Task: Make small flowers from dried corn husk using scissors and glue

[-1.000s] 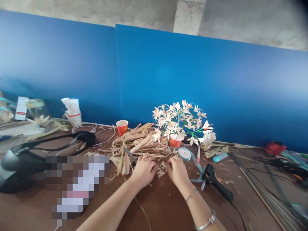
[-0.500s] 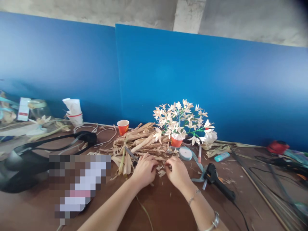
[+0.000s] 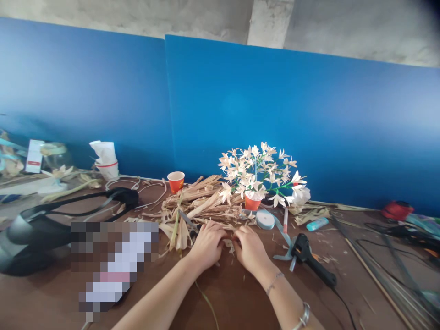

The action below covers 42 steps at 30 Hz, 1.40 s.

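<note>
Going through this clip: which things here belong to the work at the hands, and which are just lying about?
At the work: left hand, right hand, husk scraps, dry husks, scissors.
Lying about: glue gun, ribbon roll, red paper cup, glass jar.

Ahead of me a blue panel (image 3: 240, 105) runs along the back of my brown tabletop (image 3: 347, 270), under a concrete pillar (image 3: 270, 23) at top centre. Near the panel's foot stands a red paper cup (image 3: 175, 181), and right of it a bouquet of pale flowers (image 3: 257, 169) rises from another red cup (image 3: 253, 201). A roll of pale blue ribbon (image 3: 265, 220) lies just below the bouquet, beside a black glue gun (image 3: 305, 254). At lower right I see long thin sticks (image 3: 381, 288). To the left sit a stack of white cups (image 3: 107, 170), a glass jar (image 3: 57, 156) and a black hair dryer (image 3: 34, 236).
</note>
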Available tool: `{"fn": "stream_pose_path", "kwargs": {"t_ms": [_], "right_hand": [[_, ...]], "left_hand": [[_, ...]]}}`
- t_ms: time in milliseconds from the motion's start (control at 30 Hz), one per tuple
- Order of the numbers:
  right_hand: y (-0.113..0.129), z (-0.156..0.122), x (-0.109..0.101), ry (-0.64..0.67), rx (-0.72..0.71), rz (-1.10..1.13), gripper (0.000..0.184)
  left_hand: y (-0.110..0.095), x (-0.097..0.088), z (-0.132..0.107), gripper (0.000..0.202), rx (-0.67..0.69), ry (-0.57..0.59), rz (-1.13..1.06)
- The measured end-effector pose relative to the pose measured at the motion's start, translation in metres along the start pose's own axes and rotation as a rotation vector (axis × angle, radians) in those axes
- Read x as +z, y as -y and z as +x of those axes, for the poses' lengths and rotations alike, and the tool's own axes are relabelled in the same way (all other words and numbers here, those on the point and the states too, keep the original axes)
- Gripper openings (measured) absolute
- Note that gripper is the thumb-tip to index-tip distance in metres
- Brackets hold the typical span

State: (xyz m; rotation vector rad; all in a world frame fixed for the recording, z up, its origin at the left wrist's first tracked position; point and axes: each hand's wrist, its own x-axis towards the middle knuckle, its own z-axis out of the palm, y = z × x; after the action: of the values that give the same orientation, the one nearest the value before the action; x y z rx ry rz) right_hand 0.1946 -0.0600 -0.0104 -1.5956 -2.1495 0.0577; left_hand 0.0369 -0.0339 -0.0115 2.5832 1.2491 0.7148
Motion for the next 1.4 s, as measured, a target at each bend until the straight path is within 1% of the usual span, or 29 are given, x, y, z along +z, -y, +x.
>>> {"fn": "stream_pose_path", "kwargs": {"t_ms": [233,367,567,733,867,1000,1100,1167,1267,1333,1400], "right_hand": [[0.002,-0.002,0.000,0.003,0.001,0.053,0.014],[0.005,-0.001,0.000,0.009,0.003,0.095,0.014],[0.010,0.000,-0.001,-0.053,-0.003,0.152,0.012],[0.009,0.000,-0.002,-0.154,0.006,0.147,0.013],[0.011,-0.001,-0.002,-0.162,0.001,0.131,0.011],[0.015,-0.001,0.002,-0.212,0.055,0.074,0.011],[0.013,-0.001,0.005,-0.263,0.087,0.029,0.012],[0.007,0.000,0.005,-0.290,0.132,-0.012,0.012],[-0.002,0.000,0.000,-0.326,0.231,-0.032,0.013],[-0.005,0.000,-0.004,-0.340,0.211,0.036,0.014],[-0.002,0.000,-0.006,-0.331,0.118,0.131,0.014]], "left_hand": [[0.001,0.004,0.001,0.020,-0.016,-0.009,-0.031],[-0.002,0.004,0.002,0.019,-0.022,-0.042,-0.083],[-0.003,0.004,0.004,0.016,-0.056,-0.092,-0.117],[-0.005,0.001,0.002,0.009,-0.055,-0.119,-0.077],[-0.008,-0.004,0.000,0.014,-0.036,-0.122,-0.015],[-0.015,-0.005,0.000,0.016,-0.064,-0.166,0.027],[-0.018,-0.003,0.001,0.017,-0.104,-0.187,0.035],[-0.017,-0.003,0.002,0.017,-0.147,-0.204,0.050],[-0.010,-0.005,0.002,0.019,-0.219,-0.228,0.069],[-0.006,-0.008,0.002,0.021,-0.211,-0.212,0.052],[-0.003,-0.009,0.002,0.020,-0.174,-0.189,0.026]]}}
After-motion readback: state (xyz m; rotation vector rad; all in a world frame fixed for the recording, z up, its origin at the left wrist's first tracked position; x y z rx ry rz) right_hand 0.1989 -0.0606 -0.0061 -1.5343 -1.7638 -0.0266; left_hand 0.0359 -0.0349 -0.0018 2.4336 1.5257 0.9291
